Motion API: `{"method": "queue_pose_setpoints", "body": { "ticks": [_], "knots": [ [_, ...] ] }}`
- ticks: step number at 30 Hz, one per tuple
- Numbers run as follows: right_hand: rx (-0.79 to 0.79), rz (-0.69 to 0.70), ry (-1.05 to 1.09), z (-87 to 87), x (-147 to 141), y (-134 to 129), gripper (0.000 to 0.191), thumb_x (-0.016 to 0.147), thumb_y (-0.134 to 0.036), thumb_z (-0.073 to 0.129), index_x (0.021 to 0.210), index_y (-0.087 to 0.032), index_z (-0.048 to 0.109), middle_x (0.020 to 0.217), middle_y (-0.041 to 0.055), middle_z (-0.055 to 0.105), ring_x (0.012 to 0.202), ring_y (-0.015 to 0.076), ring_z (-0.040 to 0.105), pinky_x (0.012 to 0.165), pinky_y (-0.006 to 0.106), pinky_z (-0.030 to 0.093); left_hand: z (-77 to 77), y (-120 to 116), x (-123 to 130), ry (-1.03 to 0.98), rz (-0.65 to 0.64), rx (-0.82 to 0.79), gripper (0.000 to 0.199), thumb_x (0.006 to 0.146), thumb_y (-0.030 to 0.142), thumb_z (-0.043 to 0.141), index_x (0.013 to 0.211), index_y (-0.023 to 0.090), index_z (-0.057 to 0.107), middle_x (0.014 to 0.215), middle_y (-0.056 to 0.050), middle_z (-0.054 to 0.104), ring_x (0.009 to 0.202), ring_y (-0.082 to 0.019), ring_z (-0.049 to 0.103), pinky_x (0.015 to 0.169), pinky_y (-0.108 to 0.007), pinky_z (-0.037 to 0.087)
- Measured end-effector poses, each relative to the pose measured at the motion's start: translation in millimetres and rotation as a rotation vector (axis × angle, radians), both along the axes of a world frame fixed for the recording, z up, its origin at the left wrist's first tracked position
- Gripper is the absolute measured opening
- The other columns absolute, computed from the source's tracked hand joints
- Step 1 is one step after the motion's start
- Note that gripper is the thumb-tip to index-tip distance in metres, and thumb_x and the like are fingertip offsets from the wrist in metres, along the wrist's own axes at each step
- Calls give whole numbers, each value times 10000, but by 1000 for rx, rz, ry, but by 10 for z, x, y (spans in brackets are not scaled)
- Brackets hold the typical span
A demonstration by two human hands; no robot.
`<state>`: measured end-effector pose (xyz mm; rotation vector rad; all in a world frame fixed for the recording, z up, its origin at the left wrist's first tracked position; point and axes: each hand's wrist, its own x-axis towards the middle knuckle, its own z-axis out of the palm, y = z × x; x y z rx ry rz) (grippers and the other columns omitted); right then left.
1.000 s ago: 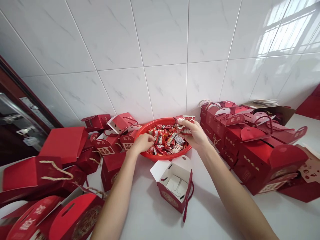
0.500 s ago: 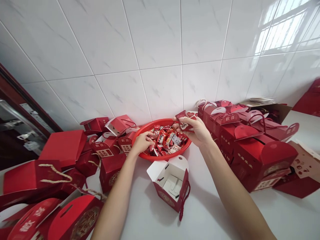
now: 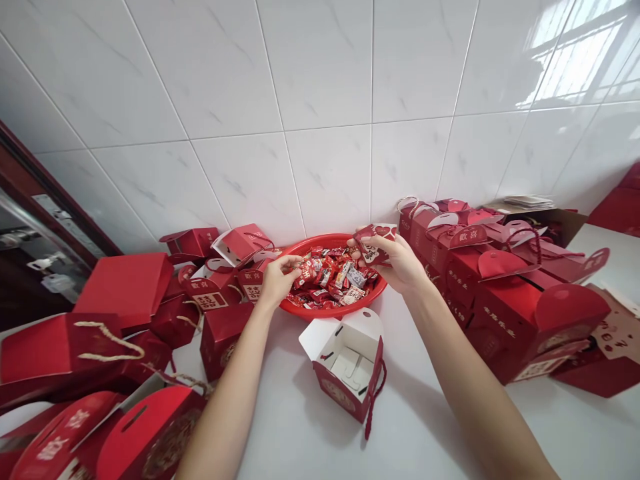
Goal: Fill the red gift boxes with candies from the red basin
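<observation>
A red oval basket (image 3: 345, 312) full of small wrapped candies (image 3: 333, 280) stands against the wall. At its left rim my left hand (image 3: 280, 279) pinches a red candy packet (image 3: 307, 270) between thumb and fingers. My right hand (image 3: 400, 260), over the basket's right side, is closed on a dark red packet (image 3: 374, 245) with white print. In front of the basket stands an open red gift box (image 3: 345, 393) with a white inside, its flaps up and a dark red cord hanging on its right side. Nothing lies inside it.
Red gift boxes (image 3: 123, 287) crowd the left side, some with beige rope handles. More boxes (image 3: 505, 313) stand in rows at the right, with a cardboard carton (image 3: 573, 223) behind them. A white tiled wall (image 3: 330, 173) rises behind.
My left hand has drawn slightly left and up, and the red packet in its fingers now shows clearly. My right hand still holds its packet. The view has shifted a little.
</observation>
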<state>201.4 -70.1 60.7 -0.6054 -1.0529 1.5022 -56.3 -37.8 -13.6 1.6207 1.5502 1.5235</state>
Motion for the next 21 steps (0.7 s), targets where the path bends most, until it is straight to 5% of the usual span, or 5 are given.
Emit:
{"method": "queue_pose_setpoints", "body": {
  "ticks": [3,8,15,21],
  "knots": [
    [-1,-8,-9,4,6,3,220,656,-201,737,858,-160,661,790,54,742,589,141,651,515,236,525,-1,-14,67,143,16,-24,231,649,178,661,862,173,749,929,-61,776,908,-231,702,911,-395,549],
    [38,-32,7,11,49,17,258,641,-220,767,870,-161,663,796,46,745,596,136,656,516,224,523,111,29,355,479,-289,-109,199,785,192,593,881,178,766,979,-50,794,933,-224,724,900,-336,560],
    [50,-66,8,58,107,-17,245,666,-202,747,893,-159,664,783,41,744,587,137,654,504,226,521,190,463,947,1004,-530,-193,607,688,-43,493,1204,182,719,1292,-76,707,1187,-266,651,977,-313,520],
    [68,-90,10,94,151,-25,244,679,-199,732,910,-158,664,781,37,739,586,135,658,516,228,523,83,662,990,1090,-528,-258,867,620,-51,551,1448,207,527,1435,-130,590,1217,-324,627,929,-355,551]
  ]
}}
